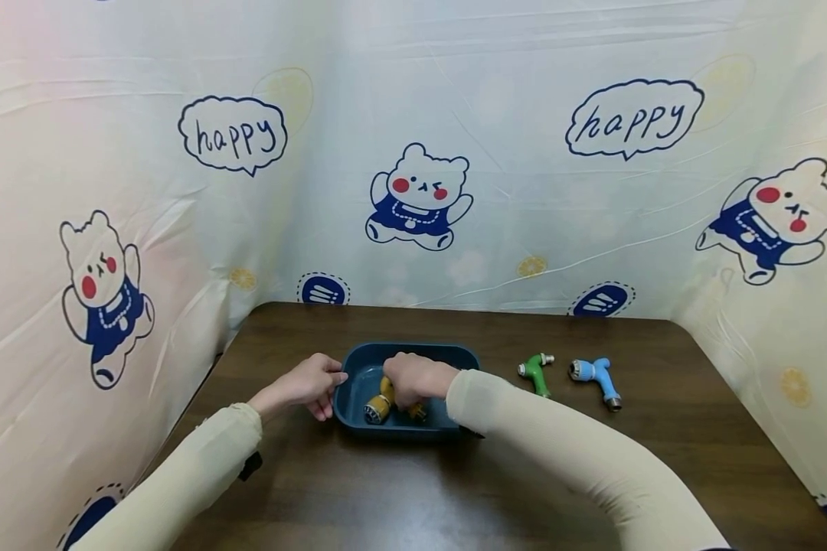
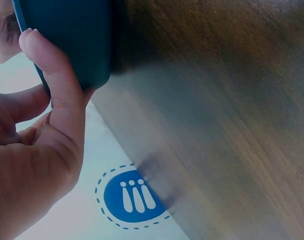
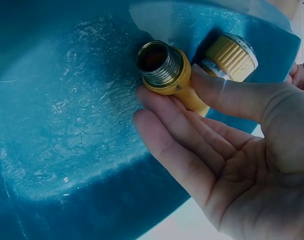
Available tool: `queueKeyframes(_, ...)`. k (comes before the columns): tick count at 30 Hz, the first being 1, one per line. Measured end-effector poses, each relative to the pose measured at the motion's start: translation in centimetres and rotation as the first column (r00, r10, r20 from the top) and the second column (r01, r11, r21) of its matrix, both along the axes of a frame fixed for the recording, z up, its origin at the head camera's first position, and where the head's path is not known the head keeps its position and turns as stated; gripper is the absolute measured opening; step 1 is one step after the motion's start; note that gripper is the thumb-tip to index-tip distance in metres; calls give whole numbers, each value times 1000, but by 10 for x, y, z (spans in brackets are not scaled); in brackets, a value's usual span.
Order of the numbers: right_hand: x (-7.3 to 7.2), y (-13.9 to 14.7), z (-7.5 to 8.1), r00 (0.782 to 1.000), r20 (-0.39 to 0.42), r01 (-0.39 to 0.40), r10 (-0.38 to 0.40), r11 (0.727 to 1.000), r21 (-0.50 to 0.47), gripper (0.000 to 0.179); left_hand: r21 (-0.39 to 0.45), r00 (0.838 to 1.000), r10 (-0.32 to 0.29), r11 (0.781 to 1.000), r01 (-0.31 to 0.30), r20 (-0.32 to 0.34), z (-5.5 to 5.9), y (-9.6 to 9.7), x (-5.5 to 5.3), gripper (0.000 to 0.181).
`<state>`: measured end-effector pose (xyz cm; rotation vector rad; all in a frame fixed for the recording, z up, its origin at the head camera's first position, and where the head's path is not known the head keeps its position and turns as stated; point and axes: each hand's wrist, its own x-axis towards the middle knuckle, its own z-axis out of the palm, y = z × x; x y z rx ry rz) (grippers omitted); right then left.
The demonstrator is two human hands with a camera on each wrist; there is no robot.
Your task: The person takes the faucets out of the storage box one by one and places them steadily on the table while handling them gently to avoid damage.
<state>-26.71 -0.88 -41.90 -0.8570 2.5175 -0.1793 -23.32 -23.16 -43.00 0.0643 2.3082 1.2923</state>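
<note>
A dark teal plastic tub [image 1: 413, 431] sits on the table, its left rim pinched between my left thumb and fingers. In the left wrist view that left hand [image 2: 57, 130] curls around the end of the tub [image 2: 77, 45]. Inside the tub, my right hand [image 1: 413, 379] holds a yellow faucet [image 1: 377, 407]. The right wrist view shows the right hand [image 3: 242, 145] with thumb and fingers around the body of the yellow faucet [image 3: 182, 82]. Its bare threaded end points away from the palm, and a ribbed knob stands beyond the thumb. From the head view, the right hand hides part of it.
To the right of the tub, a green faucet [image 1: 537, 373] lies on the brown wooden table [image 1: 358, 490], partly hidden by the right sleeve. A blue faucet [image 1: 597, 378] lies further right. A printed curtain [image 1: 524, 199] surrounds the table at the back and sides.
</note>
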Motion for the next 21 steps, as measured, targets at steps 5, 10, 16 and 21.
queueKeyframes(5,-1,1,0,1000,-4,-3,3,1000,-14,15,-5,1000,7,1000,-7,3,-1,0,-1,32)
queueKeyframes(10,0,5,2,1000,-11,-1,1,1000,-20,15,-2,1000,12,1000,-12,4,-2,0,-1,33)
queueKeyframes(16,-2,10,6,1000,-1,16,-16,999,-33,15,2,1000,20,1000,-20,8,-3,0,-1,35)
queueKeyframes(21,-2,12,9,999,25,45,-44,998,-45,15,-1,1000,18,1000,-18,5,-2,0,-1,34)
